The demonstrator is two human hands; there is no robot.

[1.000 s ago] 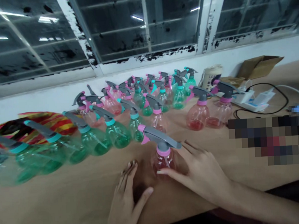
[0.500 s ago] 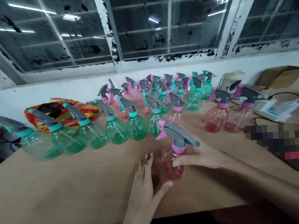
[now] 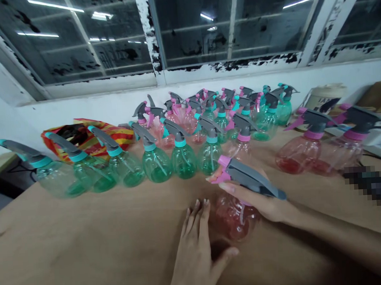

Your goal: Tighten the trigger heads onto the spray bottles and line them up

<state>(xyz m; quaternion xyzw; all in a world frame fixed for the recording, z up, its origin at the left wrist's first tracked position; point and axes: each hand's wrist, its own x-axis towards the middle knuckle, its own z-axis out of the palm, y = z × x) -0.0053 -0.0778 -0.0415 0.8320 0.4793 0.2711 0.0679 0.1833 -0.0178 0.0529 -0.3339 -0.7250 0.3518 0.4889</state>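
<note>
A pink, see-through spray bottle (image 3: 234, 219) with a grey and pink trigger head stands tilted in front of me on the wooden table (image 3: 119, 240). My right hand (image 3: 260, 198) is closed around its neck beneath the spray head, with fingers at the pink trigger. Just left of the bottle, my left hand (image 3: 197, 244) lies open on the table, fingers stretched out and thumb spread toward the bottle's base. Beyond them runs a row of green spray bottles (image 3: 157, 164) with turquoise collars. A pink spray bottle (image 3: 238, 147) ends that row.
Two pink spray bottles (image 3: 298, 154) stand at the right. Many more pink and green ones crowd by the wall. A red and yellow bag (image 3: 120, 140) lies at the back left. A white bucket (image 3: 327, 97) and a cardboard box (image 3: 376, 96) are at the back right.
My right hand has shifted from the bottle's body up to its neck and trigger. The view has turned a little to the left. My left hand stays open beside the bottle.
</note>
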